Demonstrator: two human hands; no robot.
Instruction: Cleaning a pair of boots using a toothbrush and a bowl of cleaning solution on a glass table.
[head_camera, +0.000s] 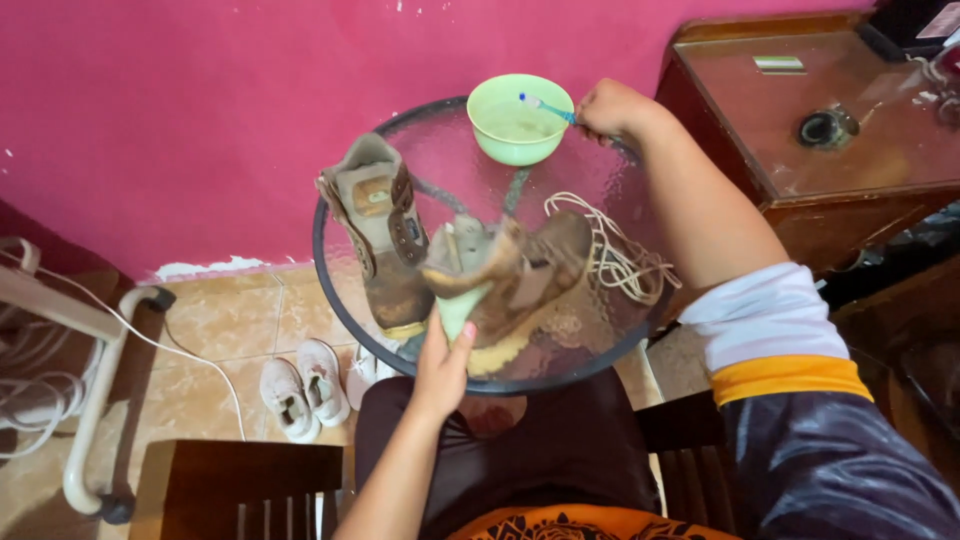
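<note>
A deep pink plastered wall (180, 120) fills the far side, meeting a floor of beige glossy tiles (215, 320) at nine o'clock, and a dark brown wooden cabinet with a glass-covered top (800, 120) stands at two o'clock. In the middle sits a round, frosted glass table with a dark rim (600, 170). On it, toward ten o'clock, a worn brown leather boot without laces (385, 235) lies on its side. Its partner, a second scuffed brown boot with a pale yellowish sole (520, 275), is at the centre, tipped up off the glass, and the left hand (445, 365) grips it from below at six o'clock, fingers wrapped around the light green tongue or lining. A tangle of cream-coloured bootlaces (610, 250) rests at three o'clock, just beside the held boot. A pale green plastic bowl (518, 118) stands at twelve o'clock at the table's far edge. The right hand (612, 108), at one o'clock, is clenched on the handle of a small blue toothbrush (545, 105), whose bristle end reaches over the bowl. Under the table at seven o'clock, a pair of small white sneakers (305, 385) lies on the tiles.
</note>
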